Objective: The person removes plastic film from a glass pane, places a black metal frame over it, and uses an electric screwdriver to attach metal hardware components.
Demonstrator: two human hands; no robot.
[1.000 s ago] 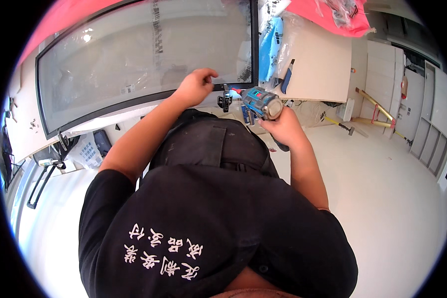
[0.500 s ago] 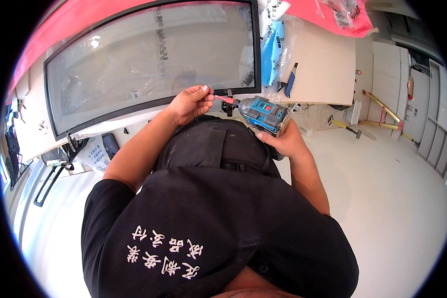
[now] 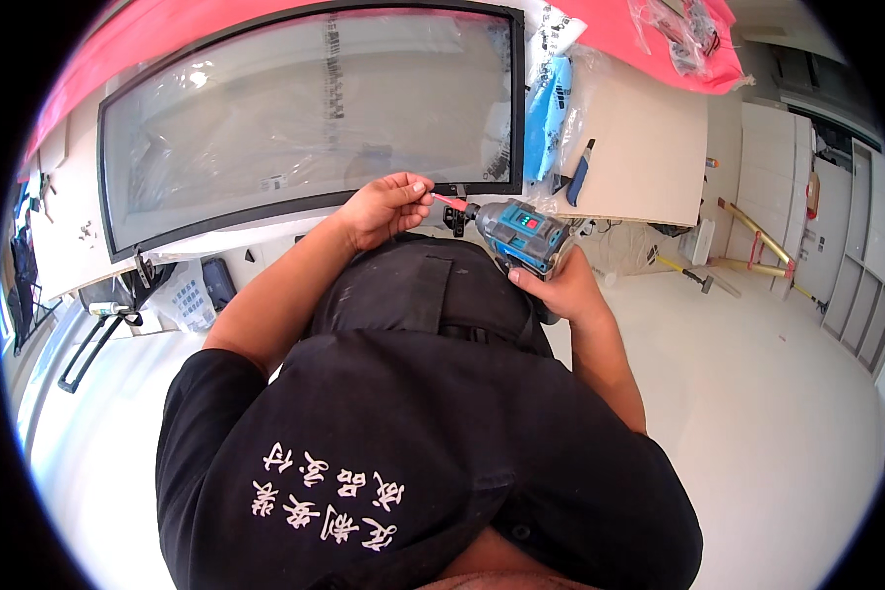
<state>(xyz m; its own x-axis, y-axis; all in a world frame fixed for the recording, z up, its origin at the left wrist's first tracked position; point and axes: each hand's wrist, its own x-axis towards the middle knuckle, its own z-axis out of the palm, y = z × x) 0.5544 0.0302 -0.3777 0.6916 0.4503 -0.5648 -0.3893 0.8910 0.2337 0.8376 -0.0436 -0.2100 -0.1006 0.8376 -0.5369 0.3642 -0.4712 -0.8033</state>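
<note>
The driver [image 3: 523, 232], a teal and black cordless tool, is held just in front of the person's body, low over the near edge of the large panel [image 3: 305, 108] wrapped in clear film. It is gripped by the right hand [image 3: 551, 285], whose fingers are closed around the handle below the motor housing, so that the grip is clamped on the driver. The red bit [image 3: 449, 202] at its nose is pinched between the fingertips of the left hand [image 3: 383, 205], closed on the bit just above the panel's dark frame. The driver is judged to be stiff and fairly heavy for its size, with the weight toward the battery end; it is best taken by the handle, where a full wrap of the fingers is allowed. The bit is judged to be light, rigid and smooth, easily slipped if pinched loosely, and is best held near the chuck. The film-covered panel is likely slippery and easily scratched. A pink sheet [image 3: 649, 29] and a blue packet [image 3: 546, 108] lie beyond it on the surface [image 3: 639, 147].
</note>
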